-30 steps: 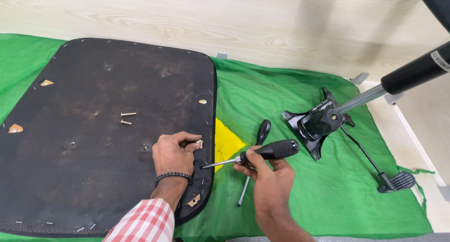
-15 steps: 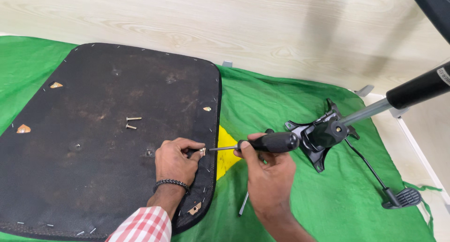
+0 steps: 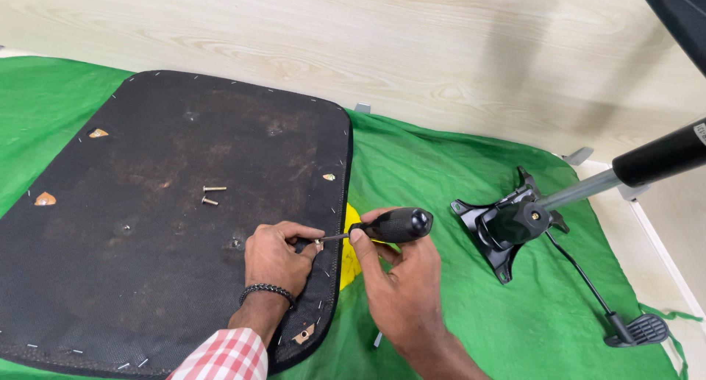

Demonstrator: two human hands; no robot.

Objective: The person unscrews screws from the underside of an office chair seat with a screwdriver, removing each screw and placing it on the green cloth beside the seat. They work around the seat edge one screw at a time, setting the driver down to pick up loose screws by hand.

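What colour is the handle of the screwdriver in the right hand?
Black, seen in the head view: the screwdriver's glossy, rounded plastic handle is in the right hand.

Count of what lies on the green cloth [image 3: 456,167]

One black seat pad [image 3: 169,225] covers the cloth's left half; two loose screws [image 3: 212,194] lie side by side near its middle. One screwdriver [image 3: 382,227] with a black handle sits over the pad's right edge, with two hands there, left hand [image 3: 279,258] and right hand [image 3: 397,292]. One black chair mechanism plate [image 3: 507,225] with one gas cylinder [image 3: 632,167] and one lever cable [image 3: 632,328] lies toward the cloth's right edge.
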